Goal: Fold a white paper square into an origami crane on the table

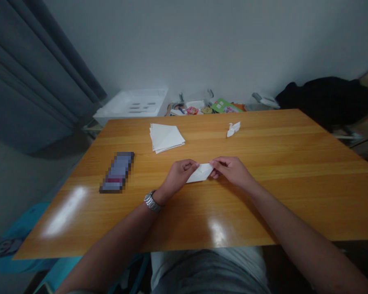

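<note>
A small folded piece of white paper (201, 172) lies at the middle of the wooden table (263, 196). My left hand (179, 176), with a metal watch on its wrist, pinches the paper's left end with curled fingers. My right hand (231, 170) pinches the right end the same way. Both hands rest on the tabletop, with the paper between them.
A stack of white paper sheets (166, 137) lies further back on the table, and a finished folded paper figure (233, 129) sits to its right. A blurred dark flat object (117, 172) lies at the left. Beyond the table are a white box (131, 105), clutter and a dark bag (325, 98).
</note>
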### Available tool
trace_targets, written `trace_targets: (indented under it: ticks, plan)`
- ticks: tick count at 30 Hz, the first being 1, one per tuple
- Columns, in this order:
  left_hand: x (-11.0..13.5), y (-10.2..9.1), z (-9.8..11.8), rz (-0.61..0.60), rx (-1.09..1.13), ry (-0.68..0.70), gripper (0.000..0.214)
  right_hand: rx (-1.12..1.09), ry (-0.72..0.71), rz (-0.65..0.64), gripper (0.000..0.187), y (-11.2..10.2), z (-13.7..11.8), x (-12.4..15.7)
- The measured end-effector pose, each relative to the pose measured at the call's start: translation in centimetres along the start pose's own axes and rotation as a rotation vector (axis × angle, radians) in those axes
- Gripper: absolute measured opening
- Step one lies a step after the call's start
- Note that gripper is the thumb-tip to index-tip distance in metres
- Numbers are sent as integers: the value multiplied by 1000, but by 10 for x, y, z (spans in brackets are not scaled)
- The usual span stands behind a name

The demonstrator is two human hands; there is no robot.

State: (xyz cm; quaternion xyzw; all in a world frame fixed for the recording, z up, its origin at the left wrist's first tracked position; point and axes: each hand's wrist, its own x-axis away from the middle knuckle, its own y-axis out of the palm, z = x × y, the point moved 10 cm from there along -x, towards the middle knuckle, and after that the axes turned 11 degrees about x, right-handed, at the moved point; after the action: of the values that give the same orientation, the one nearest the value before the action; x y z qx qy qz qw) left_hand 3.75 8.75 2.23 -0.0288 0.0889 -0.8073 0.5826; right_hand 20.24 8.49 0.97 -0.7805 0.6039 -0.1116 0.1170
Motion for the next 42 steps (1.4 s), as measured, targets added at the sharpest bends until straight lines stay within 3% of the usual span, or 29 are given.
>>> trace_targets:
  ticks: [3,7,13,24,27,31,34,38,42]
  plan:
    - [-1,0,-2,-17,3,8,40,-12,7,66,48,-8,4,-2]
    - [0,3,-17,-27,161,-111,40,-29,12,163,46,-22,9,-5]
    - [-2,-4,-24,35,183,-145,39,-34,13,155,44,-20,9,-5]
    - [-1,-2,-24,14,247,-155,37,7,7,244,44,-31,19,-9]
    - [-2,-4,-28,12,244,-178,33,90,-105,254,42,-33,4,-6]
    - [-3,-5,-29,3,242,-199,29,427,-515,193,53,-20,-45,10]
    - [-2,-4,-30,-3,241,-222,31,664,-702,124,49,-4,-60,20]
    - [-1,-3,-25,-11,137,-193,42,726,-713,103,29,3,-55,19]
    - [0,-13,-1,68,-80,-1,48,671,-616,99,25,0,-50,15]
